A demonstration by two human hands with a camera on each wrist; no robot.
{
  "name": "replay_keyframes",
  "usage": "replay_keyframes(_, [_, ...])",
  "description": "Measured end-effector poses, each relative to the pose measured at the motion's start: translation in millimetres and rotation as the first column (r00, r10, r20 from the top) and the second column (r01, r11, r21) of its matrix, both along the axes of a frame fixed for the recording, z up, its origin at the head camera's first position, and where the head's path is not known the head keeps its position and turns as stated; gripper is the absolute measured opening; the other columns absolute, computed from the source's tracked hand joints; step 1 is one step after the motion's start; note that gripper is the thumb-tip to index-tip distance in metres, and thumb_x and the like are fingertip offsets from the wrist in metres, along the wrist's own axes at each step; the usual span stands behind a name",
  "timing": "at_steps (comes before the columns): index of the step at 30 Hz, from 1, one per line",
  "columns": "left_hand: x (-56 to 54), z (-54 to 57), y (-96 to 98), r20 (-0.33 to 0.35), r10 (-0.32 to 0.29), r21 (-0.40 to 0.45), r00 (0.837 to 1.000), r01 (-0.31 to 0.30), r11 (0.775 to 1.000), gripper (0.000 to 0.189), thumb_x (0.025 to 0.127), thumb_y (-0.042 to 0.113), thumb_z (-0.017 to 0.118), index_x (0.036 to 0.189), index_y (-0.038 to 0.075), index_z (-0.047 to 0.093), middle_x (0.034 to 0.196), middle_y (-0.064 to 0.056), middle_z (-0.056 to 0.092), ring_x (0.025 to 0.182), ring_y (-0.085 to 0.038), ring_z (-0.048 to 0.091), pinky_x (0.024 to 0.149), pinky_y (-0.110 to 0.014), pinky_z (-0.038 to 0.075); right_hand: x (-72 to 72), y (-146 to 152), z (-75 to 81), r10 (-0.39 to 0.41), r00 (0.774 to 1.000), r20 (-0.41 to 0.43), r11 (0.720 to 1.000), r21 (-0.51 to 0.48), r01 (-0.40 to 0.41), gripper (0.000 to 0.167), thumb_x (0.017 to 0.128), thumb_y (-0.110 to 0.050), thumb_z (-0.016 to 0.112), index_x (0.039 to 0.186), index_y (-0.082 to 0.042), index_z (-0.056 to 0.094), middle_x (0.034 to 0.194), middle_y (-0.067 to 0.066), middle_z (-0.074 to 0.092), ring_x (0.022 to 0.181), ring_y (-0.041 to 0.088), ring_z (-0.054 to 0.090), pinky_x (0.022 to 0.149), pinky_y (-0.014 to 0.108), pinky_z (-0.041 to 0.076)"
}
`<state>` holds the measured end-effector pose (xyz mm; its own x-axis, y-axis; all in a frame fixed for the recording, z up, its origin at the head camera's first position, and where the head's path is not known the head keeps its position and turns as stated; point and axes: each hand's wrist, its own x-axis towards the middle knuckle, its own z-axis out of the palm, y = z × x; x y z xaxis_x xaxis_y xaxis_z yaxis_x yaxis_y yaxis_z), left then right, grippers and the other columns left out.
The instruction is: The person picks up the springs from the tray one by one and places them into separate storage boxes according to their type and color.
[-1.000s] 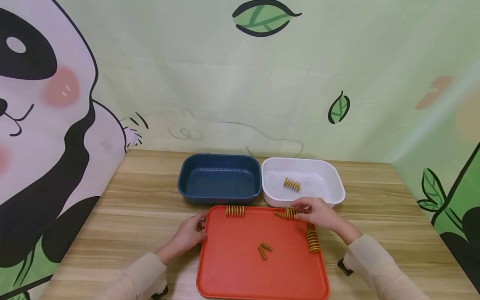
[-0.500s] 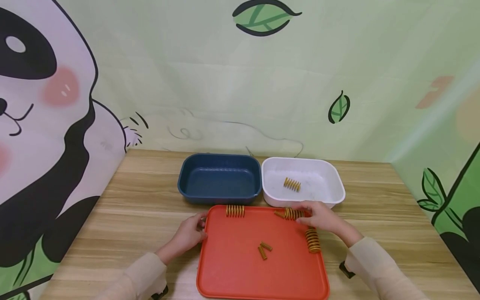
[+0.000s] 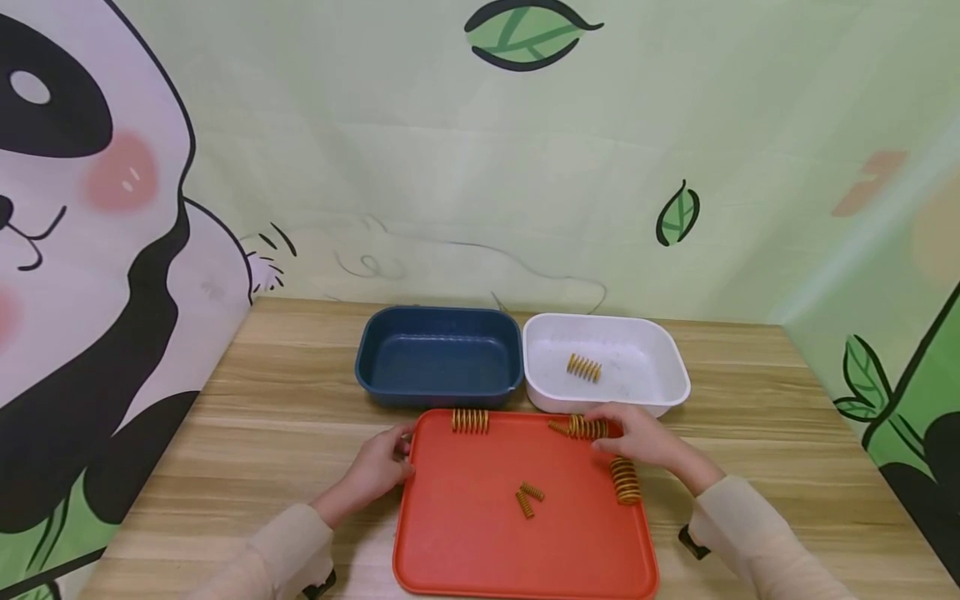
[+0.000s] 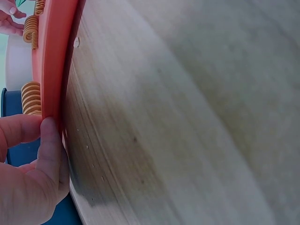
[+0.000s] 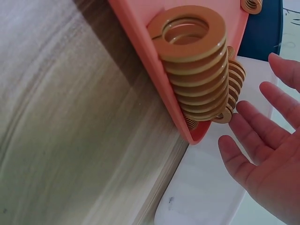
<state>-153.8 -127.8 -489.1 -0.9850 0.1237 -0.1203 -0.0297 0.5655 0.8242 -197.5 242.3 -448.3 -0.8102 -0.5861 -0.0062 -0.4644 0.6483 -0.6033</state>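
A red tray (image 3: 517,542) lies on the table with several golden coil springs on it. At its left rim my left hand (image 3: 375,468) pinches the edge between thumb and fingers, as the left wrist view shows. My right hand (image 3: 637,433) is at the far right corner, fingers spread and relaxed beside a spring (image 3: 587,427); its fingertips (image 5: 237,123) are right at that spring's end. A thin spring (image 3: 558,427) lies left of it. The biggest spring (image 3: 625,481) lies along the right rim. Another spring (image 3: 470,422) sits at the far rim, and two small springs (image 3: 531,492) lie mid-tray.
Behind the tray stand a dark blue bin (image 3: 438,396) and, right beside it, a white bin (image 3: 660,392) holding one spring (image 3: 583,368). A printed cloth wall (image 3: 420,167) rises behind the wooden table (image 3: 285,375).
My right hand has drawn back slightly to the right, its fingers coming off the spring at the far right corner. The left hand stays at the tray's rim.
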Motion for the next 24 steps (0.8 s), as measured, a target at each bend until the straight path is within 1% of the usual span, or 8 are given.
replay_keyframes(10, [-1.2,1.7,-0.7,-0.002,-0.012,0.003,1.0,0.012,1.0,0.056,0.063,-0.012,0.052,0.119,-0.003,0.05,0.078,-0.007,0.052,0.068,-0.014,0.047,0.052,-0.023,0.041,0.2,-2,-5.1,-0.038,0.999,-0.008,0.999,0.007,0.038,0.032,0.075,-0.006,0.064,0.106,0.002,0.059,0.106,0.014,0.061,0.101,0.03,0.054,0.087,0.047,0.041])
replay_keyframes(13, [-1.1,2.5,-0.5,-0.002,-0.013,-0.006,1.0,0.013,1.0,0.056,0.064,-0.012,0.052,0.119,-0.003,0.051,0.078,-0.007,0.052,0.068,-0.014,0.047,0.052,-0.023,0.041,0.7,-3,-8.0,-0.029,0.999,-0.025,0.999,0.023,0.03,0.032,0.074,-0.004,0.064,0.106,0.003,0.059,0.105,0.015,0.061,0.1,0.03,0.055,0.086,0.046,0.042])
replay_keyframes(15, [-0.8,3.1,-0.3,-0.005,-0.012,-0.016,1.0,0.012,1.0,0.056,0.064,-0.012,0.053,0.119,-0.002,0.051,0.078,-0.007,0.052,0.068,-0.014,0.047,0.052,-0.023,0.04,0.9,-4,-10.1,-0.019,0.998,-0.052,0.999,0.042,0.021,0.032,0.073,-0.003,0.064,0.104,0.003,0.06,0.103,0.014,0.061,0.098,0.029,0.055,0.086,0.045,0.042])
replay_keyframes(19, [0.0,3.9,0.1,-0.004,-0.008,-0.019,1.0,0.008,1.0,0.055,0.064,-0.012,0.053,0.118,-0.002,0.051,0.078,-0.007,0.052,0.068,-0.014,0.047,0.053,-0.023,0.04,1.8,-6,-13.9,-0.019,0.996,-0.083,0.998,0.062,0.024,0.033,0.072,-0.004,0.066,0.104,0.002,0.06,0.102,0.013,0.062,0.097,0.028,0.056,0.085,0.044,0.042])
replay_keyframes(24, [1.3,4.3,0.6,0.006,-0.001,0.002,1.0,0.001,1.0,0.056,0.063,-0.012,0.053,0.118,-0.002,0.051,0.078,-0.007,0.053,0.068,-0.014,0.047,0.053,-0.023,0.04,3.5,-8,-15.7,-0.041,0.995,-0.086,0.996,0.076,0.048,0.036,0.071,-0.004,0.067,0.106,0.002,0.059,0.103,0.013,0.062,0.098,0.029,0.056,0.085,0.044,0.042])
